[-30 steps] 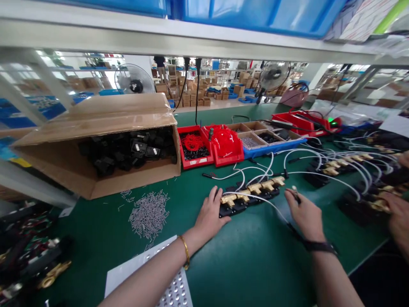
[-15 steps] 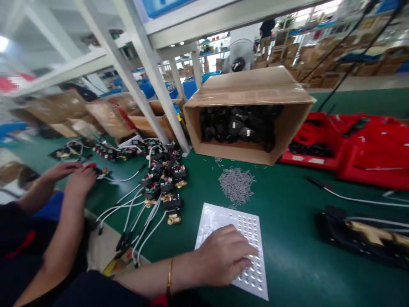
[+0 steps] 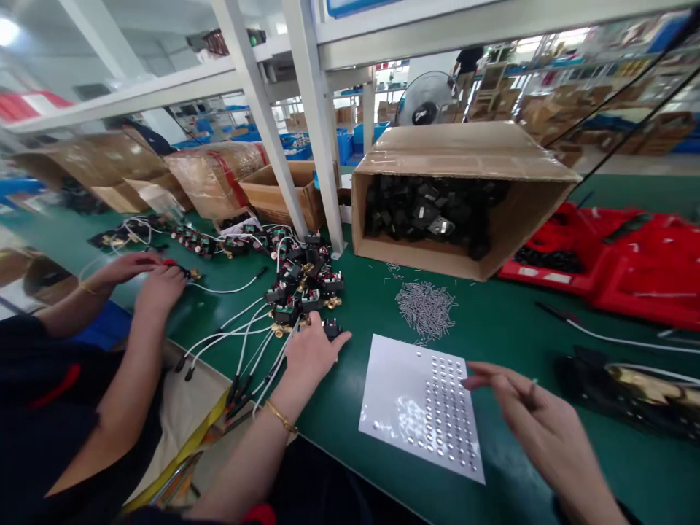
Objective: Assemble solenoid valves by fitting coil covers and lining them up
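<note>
My left hand [image 3: 310, 351] reaches over the near end of a cluster of black modules with brass fittings [image 3: 298, 281]. Its thumb and forefinger are spread around one black module [image 3: 332, 330], partly hidden by the hand; no closed grip shows. Beside the right edge of a white sheet [image 3: 391, 383] is my right hand [image 3: 539, 419], fingers curled and tips close together. Whatever the tips pinch is too small to make out. Rows of small round shiny dots [image 3: 449, 408] cover the sheet's right part.
A pile of small screws [image 3: 425, 310] lies behind the sheet, before a cardboard box [image 3: 421, 251] of black parts. Red bins [image 3: 645, 292] and a black-and-brass part [image 3: 628, 397] are at right. A co-worker's hands [image 3: 158, 288] work at left, near white cables [image 3: 230, 335].
My left hand has left the white sheet and moved left to the modules. My right hand has come into view at the sheet's right edge. The view has shifted left.
</note>
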Demonstrator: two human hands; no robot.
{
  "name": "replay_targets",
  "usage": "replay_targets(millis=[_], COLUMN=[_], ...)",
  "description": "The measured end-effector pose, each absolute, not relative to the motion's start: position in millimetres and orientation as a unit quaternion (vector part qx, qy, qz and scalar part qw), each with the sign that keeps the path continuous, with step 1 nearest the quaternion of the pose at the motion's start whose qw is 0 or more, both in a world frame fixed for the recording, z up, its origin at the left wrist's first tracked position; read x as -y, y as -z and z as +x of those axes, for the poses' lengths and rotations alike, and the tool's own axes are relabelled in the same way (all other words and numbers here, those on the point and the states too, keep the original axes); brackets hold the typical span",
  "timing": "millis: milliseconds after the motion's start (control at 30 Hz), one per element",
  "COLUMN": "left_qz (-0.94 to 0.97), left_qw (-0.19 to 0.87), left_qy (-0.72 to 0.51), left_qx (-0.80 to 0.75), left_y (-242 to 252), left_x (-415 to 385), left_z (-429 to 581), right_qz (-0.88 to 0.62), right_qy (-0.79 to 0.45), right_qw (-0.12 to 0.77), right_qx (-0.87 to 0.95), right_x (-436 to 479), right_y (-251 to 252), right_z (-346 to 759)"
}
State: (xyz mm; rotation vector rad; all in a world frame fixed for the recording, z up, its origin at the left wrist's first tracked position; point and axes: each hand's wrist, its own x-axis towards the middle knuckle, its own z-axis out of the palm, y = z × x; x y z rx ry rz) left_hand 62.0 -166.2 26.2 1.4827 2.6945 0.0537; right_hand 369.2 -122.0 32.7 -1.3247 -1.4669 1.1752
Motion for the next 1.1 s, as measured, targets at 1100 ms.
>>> replay_targets(millis=[1100], left_qz=[0.626], left_qw=[0.466], left_qy=[-0.382], left_qx=[-0.495], left_y=[-8], left_x=[188], left_z=[115], right_qz=[-0.575], right_qy=[-0.527], right_qw=[0.511], right_qx=[0.361], right_x=[165], right_y=[36], right_z=[328])
